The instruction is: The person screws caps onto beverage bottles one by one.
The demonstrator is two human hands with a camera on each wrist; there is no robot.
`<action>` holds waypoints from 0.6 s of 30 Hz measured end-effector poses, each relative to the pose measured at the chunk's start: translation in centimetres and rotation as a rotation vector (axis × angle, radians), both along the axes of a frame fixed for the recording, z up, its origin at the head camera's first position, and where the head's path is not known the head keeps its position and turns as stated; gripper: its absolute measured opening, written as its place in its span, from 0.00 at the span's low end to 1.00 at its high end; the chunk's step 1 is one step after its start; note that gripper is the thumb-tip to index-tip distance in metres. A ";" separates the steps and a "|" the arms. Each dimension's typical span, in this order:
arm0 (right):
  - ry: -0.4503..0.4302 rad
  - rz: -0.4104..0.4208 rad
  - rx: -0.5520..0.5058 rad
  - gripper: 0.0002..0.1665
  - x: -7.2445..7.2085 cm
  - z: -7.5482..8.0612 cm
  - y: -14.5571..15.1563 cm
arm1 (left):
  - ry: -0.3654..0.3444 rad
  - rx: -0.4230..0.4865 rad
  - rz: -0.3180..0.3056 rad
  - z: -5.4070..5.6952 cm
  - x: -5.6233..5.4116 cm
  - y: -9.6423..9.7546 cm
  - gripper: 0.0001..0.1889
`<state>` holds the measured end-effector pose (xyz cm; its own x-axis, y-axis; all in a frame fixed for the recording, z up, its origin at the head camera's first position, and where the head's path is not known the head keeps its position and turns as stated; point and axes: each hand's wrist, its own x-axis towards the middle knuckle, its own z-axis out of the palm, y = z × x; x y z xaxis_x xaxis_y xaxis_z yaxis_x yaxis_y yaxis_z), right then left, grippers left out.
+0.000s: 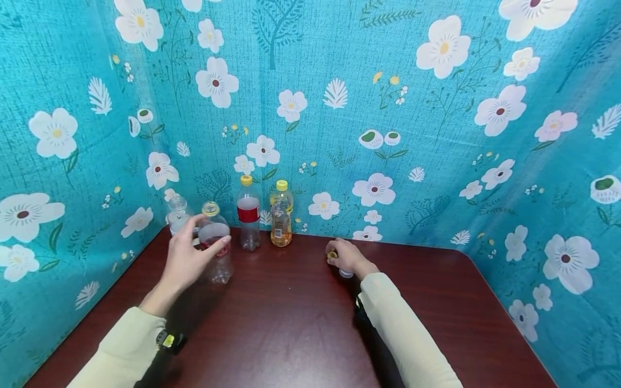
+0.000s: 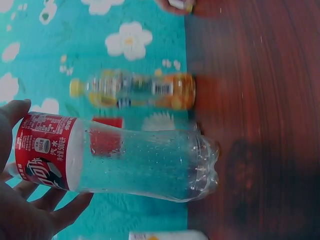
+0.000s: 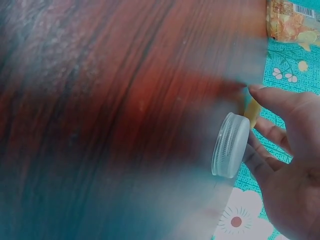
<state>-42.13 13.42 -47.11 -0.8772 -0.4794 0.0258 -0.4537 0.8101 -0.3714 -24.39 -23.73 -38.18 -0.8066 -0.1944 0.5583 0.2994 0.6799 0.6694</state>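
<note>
My left hand (image 1: 186,258) curls round a clear plastic bottle (image 2: 140,160) with a red label, thumb and fingers on either side of the label. The bottle is upright with its base close over the tabletop, and a yellow rim shows at its top in the head view. At the back of the table, right of the middle, my right hand (image 1: 346,257) pinches a small yellow bottle cap (image 3: 252,111) between thumb and fingers. Right beside those fingers is a larger whitish lid (image 3: 231,145) with a ridged side, standing on its edge in the right wrist view.
Behind my left hand stands a clear bottle (image 1: 178,207) with a pale label. To the right are a red-labelled bottle (image 1: 249,215) with a yellow cap and a yellow-capped bottle (image 1: 281,215) with amber contents. A flowered blue curtain (image 1: 320,156) borders the dark wooden table (image 1: 291,323).
</note>
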 end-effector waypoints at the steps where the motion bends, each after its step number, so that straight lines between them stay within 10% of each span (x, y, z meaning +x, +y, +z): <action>1: -0.004 -0.006 -0.003 0.12 0.0 0.0 0.0 | -0.001 -0.004 -0.021 0.0 -0.1 0.6 0.35; 18: 0.021 0.039 0.000 0.06 -0.3 0.0 -0.1 | -0.030 0.002 -0.207 -0.8 -1.1 6.8 0.34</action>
<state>-42.45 13.31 -47.07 -0.8570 -0.5134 0.0444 -0.4929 0.7916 -0.3611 -25.54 -16.97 -38.96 -0.8456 -0.0237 0.5334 0.4129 0.6043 0.6814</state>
